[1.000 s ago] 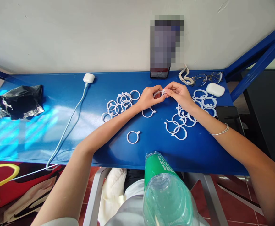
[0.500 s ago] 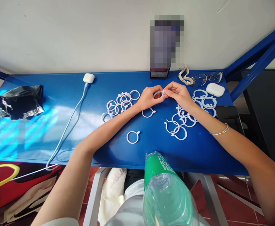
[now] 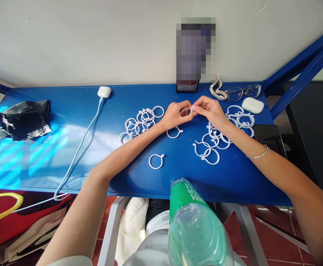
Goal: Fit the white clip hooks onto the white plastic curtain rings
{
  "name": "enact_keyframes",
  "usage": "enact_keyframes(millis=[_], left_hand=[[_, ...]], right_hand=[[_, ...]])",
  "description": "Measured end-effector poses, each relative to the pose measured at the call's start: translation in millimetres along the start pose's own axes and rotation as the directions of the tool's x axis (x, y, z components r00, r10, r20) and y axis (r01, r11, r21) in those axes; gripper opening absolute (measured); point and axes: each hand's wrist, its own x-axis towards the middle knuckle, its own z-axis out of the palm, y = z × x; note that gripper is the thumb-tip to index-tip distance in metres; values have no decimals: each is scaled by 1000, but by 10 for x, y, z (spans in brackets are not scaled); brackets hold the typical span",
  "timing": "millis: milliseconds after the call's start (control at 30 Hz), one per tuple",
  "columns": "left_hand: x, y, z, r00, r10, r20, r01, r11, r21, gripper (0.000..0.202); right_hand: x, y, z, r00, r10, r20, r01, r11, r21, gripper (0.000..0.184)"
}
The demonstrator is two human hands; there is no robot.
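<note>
Both my hands meet above the middle of the blue table (image 3: 67, 122), pinching one white plastic ring (image 3: 186, 109) between them. My left hand (image 3: 175, 114) grips its left side with curled fingers. My right hand (image 3: 209, 109) pinches its right end. A pile of white rings (image 3: 142, 120) lies left of my left hand. Another pile of rings (image 3: 222, 136) lies under and right of my right wrist. Two single rings rest near me, one ring (image 3: 174, 132) just below my left hand and one ring (image 3: 156, 161) closer to the front edge.
A phone (image 3: 188, 85) leans on the wall behind my hands. Glasses (image 3: 240, 92), a white earbud case (image 3: 252, 105) and a dark phone (image 3: 269, 135) lie at the right. A white charger (image 3: 104, 91) with cable and a black bag (image 3: 23, 118) lie left. A green-labelled bottle (image 3: 191, 221) stands near me.
</note>
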Motion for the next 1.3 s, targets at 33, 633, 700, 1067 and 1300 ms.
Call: enact_keyframes(millis=[33,633,700,1067,1300], left_hand=[[0,-1,0,1000,-1,1,1,1000,0,33],[0,18,0,1000,-16,11,16,1000,13,35],[-1,18,0,1000,-20,15,20,1000,17,36],[-5,0,4,1000,9,11,-9,999,33,37],[-2,16,-3,1000,-1,18,1,1000,25,36]], right_hand=[[1,0,0,1000,1,1,-1,1000,-2,32],[3,-10,-5,1000,4,5,-4,1000,-2,30],[5,-7,-6,1000,5,3,-5,1000,-1,30],[5,-15,-4,1000,6,7,-6,1000,1,28],[2,-32,-6,1000,16,11,-16,1000,-7,27]])
